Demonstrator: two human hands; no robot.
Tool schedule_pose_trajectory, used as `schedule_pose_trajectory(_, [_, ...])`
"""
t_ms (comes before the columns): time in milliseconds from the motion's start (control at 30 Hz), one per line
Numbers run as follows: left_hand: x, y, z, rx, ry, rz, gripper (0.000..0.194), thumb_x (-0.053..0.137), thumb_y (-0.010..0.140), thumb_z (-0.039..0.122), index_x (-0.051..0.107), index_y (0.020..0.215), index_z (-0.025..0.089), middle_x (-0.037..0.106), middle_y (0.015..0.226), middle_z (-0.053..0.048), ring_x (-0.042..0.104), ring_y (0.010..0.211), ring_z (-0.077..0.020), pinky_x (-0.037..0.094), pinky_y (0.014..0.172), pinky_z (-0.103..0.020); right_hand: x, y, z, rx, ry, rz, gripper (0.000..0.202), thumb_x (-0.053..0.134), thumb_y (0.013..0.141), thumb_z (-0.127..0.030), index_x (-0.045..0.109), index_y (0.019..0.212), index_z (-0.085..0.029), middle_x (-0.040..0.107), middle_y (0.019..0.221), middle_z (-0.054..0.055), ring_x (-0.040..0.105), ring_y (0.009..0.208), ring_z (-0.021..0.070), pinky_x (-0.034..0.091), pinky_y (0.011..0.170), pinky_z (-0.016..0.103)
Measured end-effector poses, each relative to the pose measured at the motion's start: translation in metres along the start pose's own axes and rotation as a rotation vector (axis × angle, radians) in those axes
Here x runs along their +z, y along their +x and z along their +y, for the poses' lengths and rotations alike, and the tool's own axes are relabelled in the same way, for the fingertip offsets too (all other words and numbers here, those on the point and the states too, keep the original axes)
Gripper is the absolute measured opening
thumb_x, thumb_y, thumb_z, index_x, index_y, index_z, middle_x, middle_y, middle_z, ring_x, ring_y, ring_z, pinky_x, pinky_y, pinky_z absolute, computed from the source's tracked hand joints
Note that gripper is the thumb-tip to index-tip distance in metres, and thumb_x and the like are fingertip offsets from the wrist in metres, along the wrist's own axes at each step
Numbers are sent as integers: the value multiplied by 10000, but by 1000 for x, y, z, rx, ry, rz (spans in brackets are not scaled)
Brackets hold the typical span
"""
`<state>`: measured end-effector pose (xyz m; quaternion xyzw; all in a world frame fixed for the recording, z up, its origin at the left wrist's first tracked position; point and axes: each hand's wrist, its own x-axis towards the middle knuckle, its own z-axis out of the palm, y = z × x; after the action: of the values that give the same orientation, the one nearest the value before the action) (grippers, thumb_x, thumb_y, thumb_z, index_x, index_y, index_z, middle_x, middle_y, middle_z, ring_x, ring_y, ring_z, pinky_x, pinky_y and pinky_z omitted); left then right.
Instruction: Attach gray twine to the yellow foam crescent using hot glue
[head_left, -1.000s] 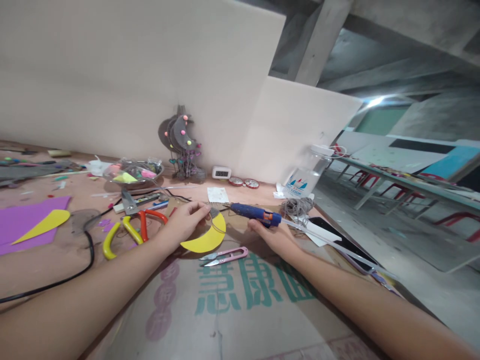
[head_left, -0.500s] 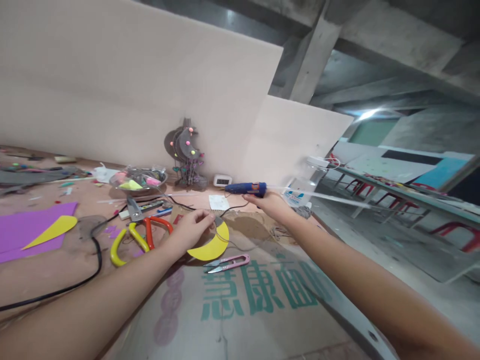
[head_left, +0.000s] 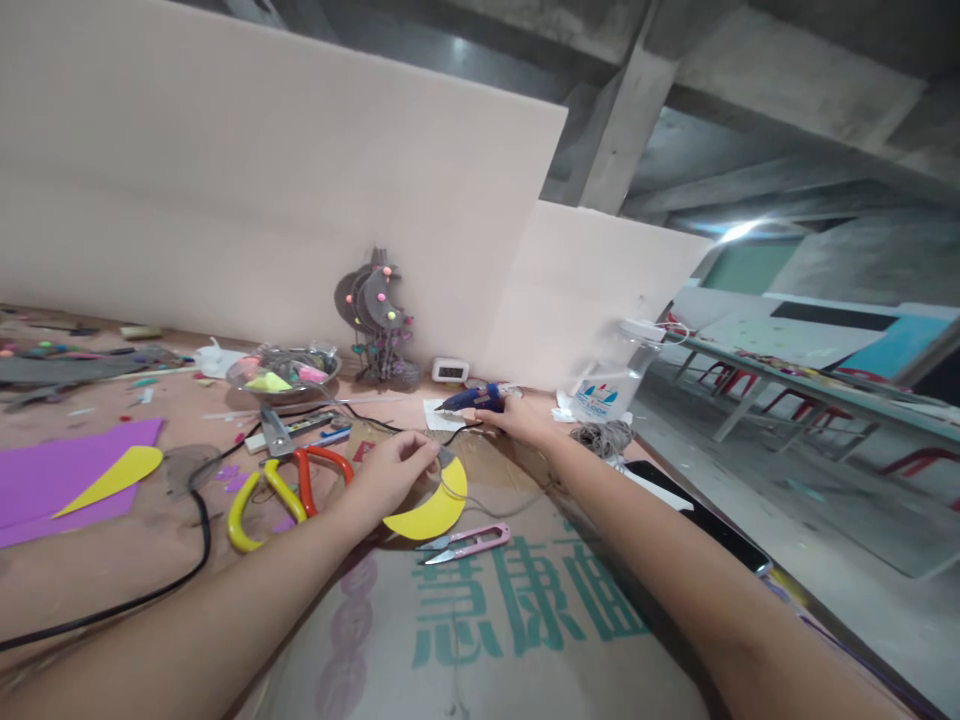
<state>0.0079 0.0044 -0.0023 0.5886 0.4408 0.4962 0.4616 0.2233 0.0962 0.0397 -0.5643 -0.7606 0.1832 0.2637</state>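
Note:
My right hand (head_left: pixel 521 420) is closed around a blue glue gun (head_left: pixel 480 399), whose nozzle points left and down over a small white paper (head_left: pixel 435 414). My left hand (head_left: pixel 397 472) has thumb and fingers pressed together at the upper end of a yellow paper crescent (head_left: pixel 431 512). A thin grey cord (head_left: pixel 487 502) runs over the crescent and off to the right. Just below lie pink thread snips (head_left: pixel 472 543). Pliers with yellow and red handles (head_left: pixel 304 480) rest beside my left wrist.
Printed cardboard (head_left: pixel 390 640) covers the near table. Behind stand a grey moon decoration (head_left: pixel 379 315), a small white timer (head_left: pixel 450 370) and a bowl of craft bits (head_left: pixel 285 375). At right are a clear tub (head_left: pixel 604 390), a cord bundle (head_left: pixel 602 437) and a phone (head_left: pixel 705 515). Purple sheets (head_left: pixel 67 470) lie left.
My right hand has brought the glue gun lower, and its nozzle now tilts down over the white paper. My left hand stays at the crescent. The view has shifted slightly.

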Motion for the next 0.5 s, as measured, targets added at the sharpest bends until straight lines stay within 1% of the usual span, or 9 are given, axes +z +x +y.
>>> schedule_pose_trajectory(67, [0,0,0,1,-5,1,294,593,711,449,586,663,159,593,595,4,509,551,-113,371,552,-219,-5,-10,3,-25,-27,28,351,644,723,-389,641,955,-127,688,921,124,635,832,240,474,750,332])
schedule_pose_trajectory(167, [1,1,0,6,-41,16,314,602,698,461,569,639,155,562,566,10,490,530,-108,360,536,-218,-11,-31,5,-91,-71,91,427,593,773,-381,582,1118,-128,624,1127,157,576,1040,268,417,900,383])
schedule_pose_trajectory(233, [1,1,-1,9,-66,23,329,616,681,474,564,634,153,547,552,15,482,515,-104,352,521,-216,-12,-47,2,-162,-97,127,440,558,799,-382,555,1165,-138,593,1186,149,541,1097,260,388,944,399])
schedule_pose_trajectory(267, [1,2,-1,9,-76,25,336,623,673,479,563,634,151,542,548,17,480,509,-103,348,514,-215,-12,-54,-2,-182,-94,127,420,543,808,-380,562,1156,-144,598,1178,138,543,1088,251,390,942,401])
schedule_pose_trajectory(367, [2,3,-3,6,-116,32,358,635,659,496,554,637,148,531,540,24,467,491,-96,345,499,-214,-10,-72,-22,-120,15,54,349,511,819,-398,613,1029,-138,656,1017,104,606,894,209,466,817,368])
schedule_pose_trajectory(400, [2,3,-3,8,-132,34,367,635,658,504,549,638,148,526,538,28,460,484,-91,345,495,-213,-8,-78,-30,-100,93,18,354,511,818,-405,606,1029,-137,654,1011,101,610,842,187,484,763,336])
schedule_pose_trajectory(433, [2,4,-3,14,-150,37,376,637,656,510,542,638,147,519,534,32,451,475,-86,342,489,-210,-6,-83,-38,-77,186,-30,363,521,811,-411,593,1037,-137,652,1007,98,609,764,159,496,671,291])
schedule_pose_trajectory(467, [2,4,-4,8,-169,45,385,636,655,519,533,636,148,517,531,34,448,466,-82,341,481,-209,-3,-89,-46,-29,264,-122,398,535,803,-422,563,1090,-148,644,1020,99,592,658,124,480,554,245])
schedule_pose_trajectory(500, [2,4,-3,-1,-185,48,390,633,659,524,528,638,149,521,533,33,452,463,-81,343,477,-207,1,-94,-52,40,327,-199,438,552,789,-434,527,1138,-170,635,1030,98,547,538,88,427,437,210])
